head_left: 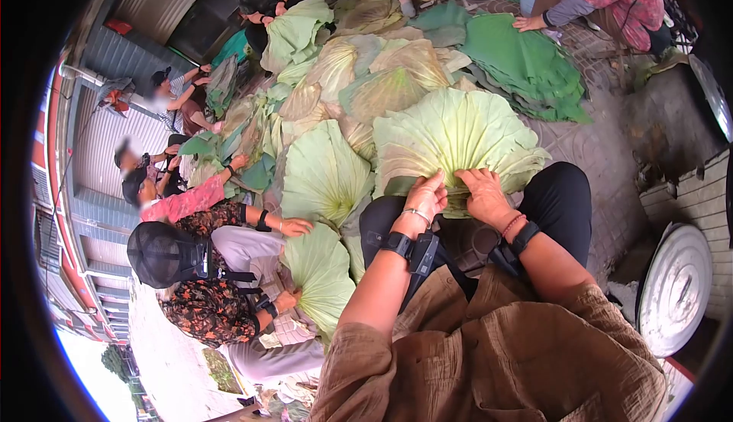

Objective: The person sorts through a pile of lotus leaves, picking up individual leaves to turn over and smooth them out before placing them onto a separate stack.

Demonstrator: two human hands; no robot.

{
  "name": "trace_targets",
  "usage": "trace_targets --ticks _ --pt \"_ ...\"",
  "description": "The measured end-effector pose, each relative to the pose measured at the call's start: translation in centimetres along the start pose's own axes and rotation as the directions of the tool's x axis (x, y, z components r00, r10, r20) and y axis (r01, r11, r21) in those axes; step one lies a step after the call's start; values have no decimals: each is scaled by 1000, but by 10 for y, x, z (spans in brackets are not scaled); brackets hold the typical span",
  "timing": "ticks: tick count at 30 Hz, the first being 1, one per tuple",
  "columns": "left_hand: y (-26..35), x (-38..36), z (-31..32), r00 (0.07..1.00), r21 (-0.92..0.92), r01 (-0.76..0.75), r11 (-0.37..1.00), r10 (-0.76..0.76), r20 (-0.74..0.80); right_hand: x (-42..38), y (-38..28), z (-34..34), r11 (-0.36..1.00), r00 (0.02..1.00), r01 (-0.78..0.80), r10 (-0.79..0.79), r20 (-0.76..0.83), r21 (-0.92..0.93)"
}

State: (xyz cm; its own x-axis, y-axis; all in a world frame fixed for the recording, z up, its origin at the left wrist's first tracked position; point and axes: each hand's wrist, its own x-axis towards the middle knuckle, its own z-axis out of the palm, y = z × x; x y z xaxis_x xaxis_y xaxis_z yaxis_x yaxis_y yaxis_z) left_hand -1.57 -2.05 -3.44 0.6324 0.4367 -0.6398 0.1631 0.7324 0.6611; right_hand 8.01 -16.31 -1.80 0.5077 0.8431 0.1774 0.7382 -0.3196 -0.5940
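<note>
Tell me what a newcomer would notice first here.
Probably the huge pale green leaf spread above the wearer's knees, pinched at its lower edge by the left hand and right hand. Next, the darker green leaf stack beyond it, and the round metal lid at the far right.

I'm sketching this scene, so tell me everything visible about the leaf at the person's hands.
The leaf is broad and pale green, brownish toward its left side, with veins fanning outward and a wavy edge. It lies spread open, and more leaf layers seem to show beneath it at right. The left hand and right hand touch its near edge.
</note>
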Motion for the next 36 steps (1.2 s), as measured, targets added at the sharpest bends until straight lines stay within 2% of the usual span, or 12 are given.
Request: trace_targets --ticks 4,6,7,9,12,16,20,25,31,33,34,36 --pt "-5 5 5 987 65 -124 990 130 -98 -3 4 2 999 998 49 -49 -30 10" --pt "-4 2 8 971 82 -180 980 190 -143 -2 9 2 996 978 56 -42 -202 64" --pt "-4 -1 9 960 93 -207 974 221 -172 -2 12 2 996 979 64 -50 -198 63" --pt "0 -11 14 945 97 -239 966 254 -207 -2 17 0 994 953 -37 66 -295 100" --pt "8 -19 10 927 31 -311 950 310 -213 0 22 1 994 929 -39 75 -363 105" --pt "36 -30 0 886 -170 -459 872 436 -157 1 19 4 994 940 -53 84 -330 100" --pt "85 -51 -17 795 -216 -606 766 592 -130 4 21 8 989 947 -77 113 -301 129" --pt "146 -63 -62 671 -214 -741 636 704 -233 10 20 12 991 945 -79 109 -308 107" --pt "177 -17 -192 699 -212 -706 676 615 -364 12 20 14 992 945 -83 107 -308 90" --pt "175 -4 -224 837 -417 -398 817 138 -529 12 22 17 994 945 -75 96 -313 78" --pt "168 1 -228 840 -419 -391 820 132 -527 13 24 18 996 943 -64 83 -322 68" --pt "147 3 -228 887 -125 -243 962 168 -430 14 23 18 996 947 -80 91 -307 49"
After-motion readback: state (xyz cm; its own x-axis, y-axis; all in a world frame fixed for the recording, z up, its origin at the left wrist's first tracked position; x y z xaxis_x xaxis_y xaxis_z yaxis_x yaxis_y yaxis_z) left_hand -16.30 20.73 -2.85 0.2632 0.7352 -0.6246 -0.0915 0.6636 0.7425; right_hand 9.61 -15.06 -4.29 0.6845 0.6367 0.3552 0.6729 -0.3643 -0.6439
